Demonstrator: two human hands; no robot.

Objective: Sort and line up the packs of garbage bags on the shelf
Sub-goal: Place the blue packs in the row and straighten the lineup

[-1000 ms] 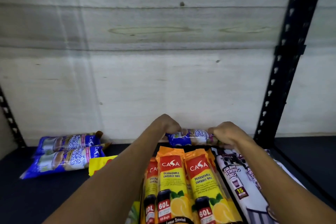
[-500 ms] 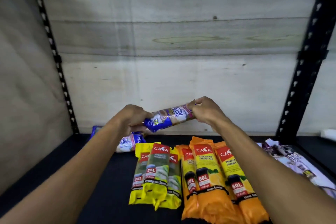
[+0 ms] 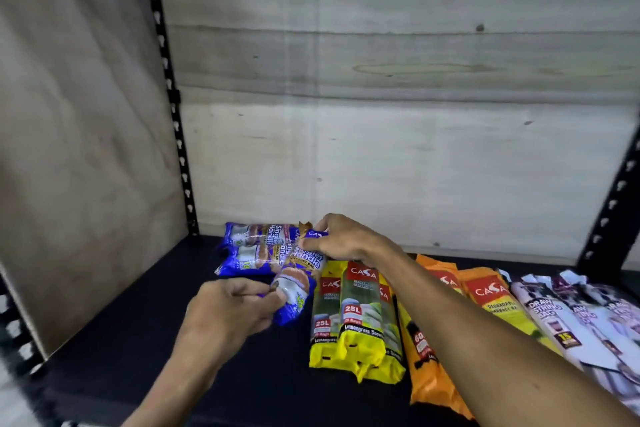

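Note:
I hold a blue pack of single-handle garbage bags [image 3: 298, 282] by both ends, just above the black shelf [image 3: 145, 340]. My left hand [image 3: 228, 314] pinches its near end and my right hand [image 3: 341, 239] grips its far end. Two more blue packs [image 3: 256, 248] lie crosswise at the back left, right behind it. To the right lie yellow 25L packs [image 3: 353, 322], then orange 60L packs [image 3: 433, 340], then white drawstring packs [image 3: 568, 319], all pointing front to back.
A pale wooden back wall [image 3: 398, 149] and a left side panel [image 3: 76, 149] close in the shelf. Black perforated uprights stand at the back left [image 3: 169, 97] and at the right [image 3: 609, 218]. Bare shelf surface shows at the front left.
Both hands carried the blue pack leftward and down, from mid-air to just in front of the other blue packs, and turned it front to back. The view swung left.

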